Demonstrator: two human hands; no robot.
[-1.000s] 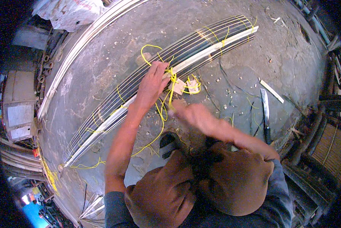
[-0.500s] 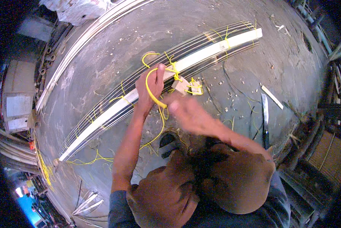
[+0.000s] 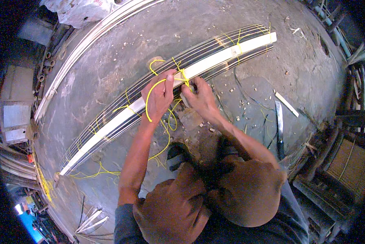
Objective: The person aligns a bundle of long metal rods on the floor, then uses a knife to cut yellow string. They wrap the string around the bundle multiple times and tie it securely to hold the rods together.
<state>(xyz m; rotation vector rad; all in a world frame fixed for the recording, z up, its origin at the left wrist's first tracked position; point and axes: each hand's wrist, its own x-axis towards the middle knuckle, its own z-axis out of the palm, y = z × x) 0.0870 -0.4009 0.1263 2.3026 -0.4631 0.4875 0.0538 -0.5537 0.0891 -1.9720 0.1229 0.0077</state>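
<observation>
Slat [image 3: 223, 56]: one, pale, long, flat and smooth-faced, probably wood or bamboo; lies diagonally from near left to far right, ahead of the person, along the mat.
Mat [image 3: 127, 91]: one, long, tapering, of thin dark strips with light edges, cross-tied at intervals; on the floor.
Yellow cord [image 3: 148, 99]: round, slim; knotted about the slat at mid-length, one thick strand arching over the left hand.
Left hand [image 3: 159, 94]: at the slat's middle, left of the knot, fingers curled and thumb raised beneath the cord; what the fingers close on is hidden, so the grip cannot be told.
Right hand [image 3: 202, 97]: just right of the knot, thumb and forefinger bent into a narrow ring at the cord; cannot tell whether they pinch it.
Knife [image 3: 279, 122]: metal blade, dark handle; at right.
Strip [image 3: 287, 104]: short, pale, flat; beside the blade.
Floor [image 3: 263, 81]: grey, rough, chip-strewn.
</observation>
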